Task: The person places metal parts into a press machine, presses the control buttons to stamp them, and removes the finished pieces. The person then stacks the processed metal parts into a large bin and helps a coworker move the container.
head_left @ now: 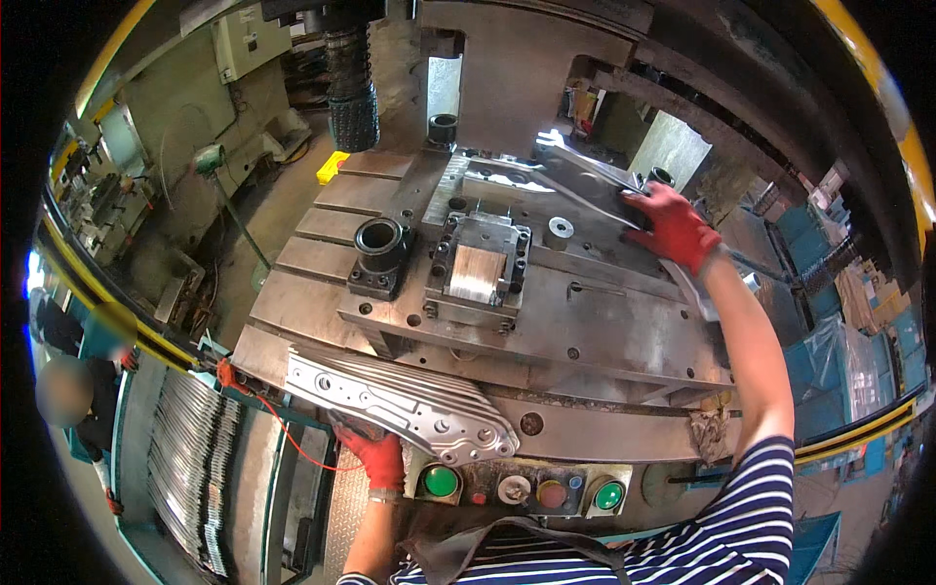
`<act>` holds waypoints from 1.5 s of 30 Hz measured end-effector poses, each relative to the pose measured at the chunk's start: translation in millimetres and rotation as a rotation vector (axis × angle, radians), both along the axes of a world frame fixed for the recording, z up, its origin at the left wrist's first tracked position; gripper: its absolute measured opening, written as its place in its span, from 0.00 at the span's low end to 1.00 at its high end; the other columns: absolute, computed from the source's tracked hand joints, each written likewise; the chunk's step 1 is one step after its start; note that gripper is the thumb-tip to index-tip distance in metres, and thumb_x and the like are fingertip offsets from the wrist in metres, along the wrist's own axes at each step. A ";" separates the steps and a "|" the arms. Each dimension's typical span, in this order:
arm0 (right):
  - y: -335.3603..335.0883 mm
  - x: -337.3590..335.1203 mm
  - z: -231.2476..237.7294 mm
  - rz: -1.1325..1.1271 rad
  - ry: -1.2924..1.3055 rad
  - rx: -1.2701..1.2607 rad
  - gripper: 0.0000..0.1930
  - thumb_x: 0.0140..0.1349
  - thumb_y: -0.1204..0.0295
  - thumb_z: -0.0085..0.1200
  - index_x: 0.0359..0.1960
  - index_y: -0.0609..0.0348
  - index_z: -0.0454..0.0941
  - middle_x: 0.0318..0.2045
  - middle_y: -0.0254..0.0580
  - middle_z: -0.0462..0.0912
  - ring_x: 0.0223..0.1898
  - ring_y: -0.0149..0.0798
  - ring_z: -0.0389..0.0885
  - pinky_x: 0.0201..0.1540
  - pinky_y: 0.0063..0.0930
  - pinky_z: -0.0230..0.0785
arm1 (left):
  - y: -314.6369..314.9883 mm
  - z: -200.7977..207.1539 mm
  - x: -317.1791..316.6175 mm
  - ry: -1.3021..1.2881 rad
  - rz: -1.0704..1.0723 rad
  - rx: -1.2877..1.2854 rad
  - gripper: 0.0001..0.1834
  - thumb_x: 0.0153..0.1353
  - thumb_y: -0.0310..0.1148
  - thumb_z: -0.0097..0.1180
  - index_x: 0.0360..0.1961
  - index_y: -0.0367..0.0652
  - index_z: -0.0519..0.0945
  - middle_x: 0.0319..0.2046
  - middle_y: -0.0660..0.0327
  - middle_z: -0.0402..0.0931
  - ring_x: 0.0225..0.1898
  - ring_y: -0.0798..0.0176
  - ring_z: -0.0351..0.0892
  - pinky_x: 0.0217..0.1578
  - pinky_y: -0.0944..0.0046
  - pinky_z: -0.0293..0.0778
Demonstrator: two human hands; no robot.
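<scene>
My right hand (675, 230), in a red glove, is closed on the right end of a long, silvery metal plate (582, 159). That plate tilts over the back right of the steel die bed (624, 322). Below the wrist, another pale metal piece (690, 289) shows partly behind my forearm. At the near edge of the bed leans a stack of stamped metal plates (405, 405) with round holes. My left hand (372, 456), also red-gloved, is at the stack's lower edge. Its fingertips are partly hidden there, so its grip is unclear.
A die block (478, 271) stands mid-bed, beside a black guide bushing (380, 244). Green push buttons (441, 481) line the front panel. More plates (190, 468) fill a rack at left. A red cord (283, 419) hangs nearby. Another person (73, 390) is at far left.
</scene>
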State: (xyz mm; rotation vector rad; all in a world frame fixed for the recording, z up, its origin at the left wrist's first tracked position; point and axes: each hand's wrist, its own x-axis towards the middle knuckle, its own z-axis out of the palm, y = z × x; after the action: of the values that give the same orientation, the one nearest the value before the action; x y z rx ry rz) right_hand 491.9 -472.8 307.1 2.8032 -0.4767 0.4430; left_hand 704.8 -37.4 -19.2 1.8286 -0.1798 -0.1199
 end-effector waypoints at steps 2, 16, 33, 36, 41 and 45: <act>-13.8 41.1 1.3 0.066 0.084 -0.113 0.25 0.50 0.57 0.62 0.51 0.48 0.76 0.40 0.52 0.75 0.44 0.55 0.75 0.44 0.43 0.70 | 4.9 -5.5 -3.7 0.031 -0.003 0.026 0.58 0.44 0.27 0.65 0.69 0.32 0.37 0.70 0.45 0.39 0.72 0.49 0.37 0.70 0.57 0.36; -82.2 124.3 -73.1 -0.016 0.226 -0.020 0.27 0.63 0.55 0.49 0.64 0.40 0.65 0.64 0.57 0.61 0.64 0.58 0.61 0.61 0.53 0.57 | 23.3 -46.0 2.5 0.468 -0.192 -0.547 0.31 0.49 0.18 0.56 0.58 0.41 0.68 0.47 0.58 0.75 0.45 0.59 0.76 0.41 0.61 0.77; -84.2 121.9 -71.5 0.062 0.238 -0.040 0.26 0.60 0.55 0.54 0.61 0.38 0.68 0.48 0.53 0.71 0.51 0.56 0.69 0.51 0.48 0.65 | 15.2 -49.7 -5.9 0.918 -0.267 -0.811 0.14 0.65 0.36 0.48 0.47 0.41 0.76 0.39 0.56 0.78 0.42 0.58 0.78 0.40 0.61 0.77; -88.9 121.1 -74.3 0.007 0.234 0.058 0.26 0.60 0.56 0.54 0.61 0.39 0.68 0.49 0.53 0.71 0.51 0.56 0.69 0.52 0.49 0.64 | 11.0 -38.7 -1.4 0.810 -0.407 -0.657 0.14 0.67 0.39 0.45 0.45 0.42 0.77 0.35 0.58 0.80 0.36 0.58 0.80 0.40 0.59 0.78; -75.1 116.3 -84.1 -0.199 0.138 0.071 0.28 0.61 0.52 0.52 0.63 0.38 0.65 0.65 0.57 0.60 0.67 0.59 0.54 0.67 0.52 0.48 | 9.0 -36.0 0.0 1.089 -0.314 -0.839 0.15 0.70 0.38 0.41 0.48 0.42 0.75 0.40 0.58 0.79 0.41 0.60 0.78 0.43 0.60 0.77; -58.0 119.1 -94.2 -0.433 0.011 0.163 0.33 0.56 0.51 0.56 0.64 0.39 0.63 0.65 0.58 0.60 0.67 0.61 0.53 0.67 0.54 0.45 | 4.1 -41.8 8.2 0.929 -0.496 -0.778 0.18 0.64 0.36 0.50 0.54 0.44 0.73 0.48 0.58 0.75 0.50 0.58 0.74 0.50 0.57 0.72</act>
State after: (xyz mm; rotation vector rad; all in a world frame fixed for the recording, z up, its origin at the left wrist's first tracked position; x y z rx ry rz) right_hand 610.9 -530.8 213.0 2.7339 -1.1300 0.3043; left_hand 713.0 -33.4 -61.0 0.7927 -0.0023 -1.0647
